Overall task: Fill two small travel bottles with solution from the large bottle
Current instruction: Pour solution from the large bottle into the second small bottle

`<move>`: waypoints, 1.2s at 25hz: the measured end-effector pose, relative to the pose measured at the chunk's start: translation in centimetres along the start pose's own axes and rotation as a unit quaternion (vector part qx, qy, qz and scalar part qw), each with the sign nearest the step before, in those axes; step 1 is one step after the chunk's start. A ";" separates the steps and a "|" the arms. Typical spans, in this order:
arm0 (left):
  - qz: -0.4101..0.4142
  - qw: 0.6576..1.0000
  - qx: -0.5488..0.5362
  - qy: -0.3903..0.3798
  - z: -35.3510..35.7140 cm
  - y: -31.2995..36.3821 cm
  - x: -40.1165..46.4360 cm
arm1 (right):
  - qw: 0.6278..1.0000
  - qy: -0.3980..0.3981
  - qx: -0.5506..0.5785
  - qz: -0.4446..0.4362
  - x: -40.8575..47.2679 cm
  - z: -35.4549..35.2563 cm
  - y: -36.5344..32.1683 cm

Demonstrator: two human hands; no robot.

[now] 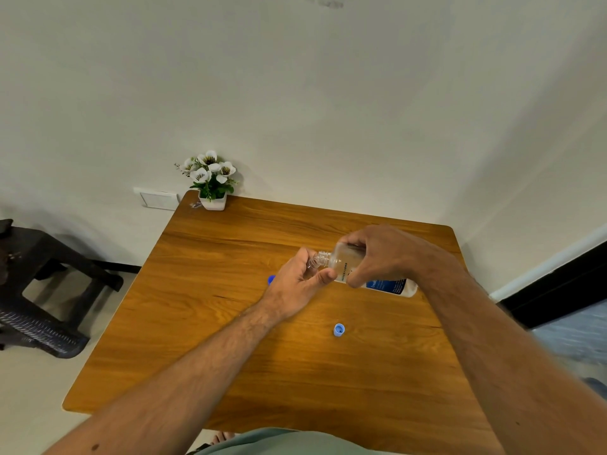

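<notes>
My right hand (381, 254) grips the large clear bottle (341, 262), tipped on its side with its open threaded neck pointing left; its blue label shows under my wrist. My left hand (295, 284) holds a small clear travel bottle (312, 262) right at that neck, mostly hidden by my fingers. A blue cap (339, 329) lies on the wooden table (230, 323) in front of my hands. Another blue piece (271, 280) peeks out just left of my left hand, largely hidden.
A white pot of artificial flowers (213, 200) stands at the table's far left corner against the wall. A dark wicker chair (36, 290) sits on the floor to the left. The wall runs close behind the table.
</notes>
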State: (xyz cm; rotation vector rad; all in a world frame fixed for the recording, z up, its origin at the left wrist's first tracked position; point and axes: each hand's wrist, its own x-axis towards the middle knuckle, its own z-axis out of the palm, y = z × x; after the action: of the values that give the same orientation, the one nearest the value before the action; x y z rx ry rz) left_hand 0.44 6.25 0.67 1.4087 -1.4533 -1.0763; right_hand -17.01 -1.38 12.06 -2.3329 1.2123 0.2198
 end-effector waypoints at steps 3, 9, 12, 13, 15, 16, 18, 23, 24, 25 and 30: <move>-0.002 1.000 -0.001 0.002 0.1 -0.1 -0.1 | 1.000 -0.005 -0.004 0.001 0.1 0.1 -0.1; 0.001 1.000 0.008 0.002 0.0 -0.2 -0.3 | 1.000 -0.007 0.000 0.002 0.1 0.1 -0.3; 0.000 1.000 0.009 -0.001 0.0 -0.3 -0.3 | 1.000 -0.010 -0.002 0.007 0.1 0.1 -0.3; -0.002 1.000 0.011 -0.001 0.1 -0.4 -0.3 | 1.000 -0.011 -0.003 0.008 0.1 0.1 -0.4; -0.003 1.000 0.011 -0.001 0.1 -0.4 -0.3 | 1.000 -0.010 -0.003 0.009 0.1 0.1 -0.4; -0.003 1.000 0.011 0.000 0.0 -0.4 -0.3 | 1.000 -0.010 -0.003 0.009 0.1 0.1 -0.3; -0.001 1.000 0.012 0.001 0.0 -0.4 -0.3 | 1.000 -0.010 -0.003 0.009 0.1 0.1 -0.3; 0.006 1.000 0.007 0.005 -0.1 -0.3 -0.3 | 1.000 -0.012 -0.001 0.012 0.4 0.1 -0.4; 0.006 1.000 0.006 0.005 -0.1 -0.3 -0.2 | 1.000 -0.012 -0.002 0.013 0.5 0.1 -0.4; 0.007 1.000 0.005 0.004 -0.2 -0.4 -0.2 | 1.000 -0.012 -0.002 0.013 0.5 0.1 -0.4; 0.005 1.000 0.000 0.000 -0.3 -0.4 -0.2 | 1.000 -0.017 -0.007 0.014 0.5 0.0 -0.4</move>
State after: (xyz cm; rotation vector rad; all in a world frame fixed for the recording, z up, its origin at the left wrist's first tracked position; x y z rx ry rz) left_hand 0.80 6.48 0.37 1.4004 -1.4594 -1.0687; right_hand -16.37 -1.52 12.00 -2.3161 1.2303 0.2779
